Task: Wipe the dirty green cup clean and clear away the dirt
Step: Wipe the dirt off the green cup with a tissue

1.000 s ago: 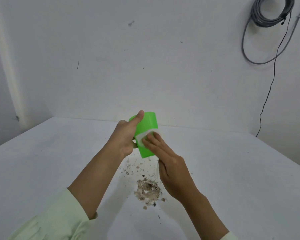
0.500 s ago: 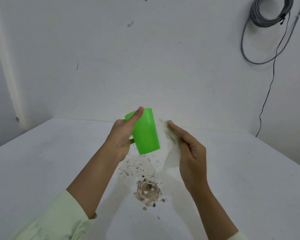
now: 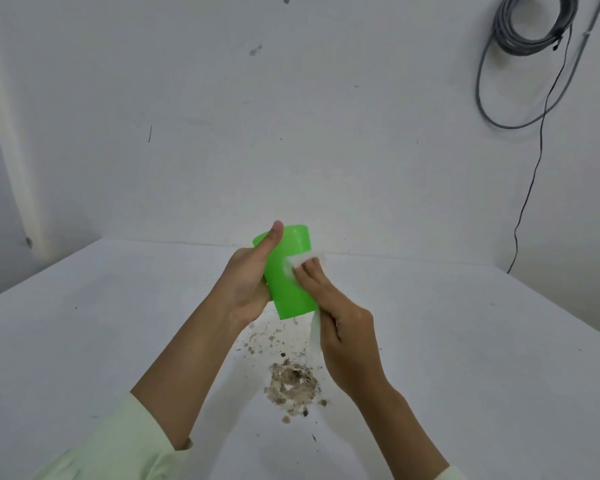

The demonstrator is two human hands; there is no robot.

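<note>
1. Head view: the left hand grips the green cup in the air above the middle of the white table. The fingers wrap round its far side, and the thumb lies straight along the wall up to the base.
2. The cup is upside down and tilted. Its narrower base points up toward the far edge, and its open mouth faces down.
3. The right hand holds a white tissue. Its fingers lie flat and press the tissue against the cup's right side, and the loose end trails down by the thumb.
4. A heap of brown-grey dirt lies on the table below the hands, toward the near edge. Loose crumbs are scattered between the heap and the spot under the cup's mouth.
5. Pale green sleeves show at the bottom corners.
6. A coiled grey cable hangs on the wall at the upper right.
</note>
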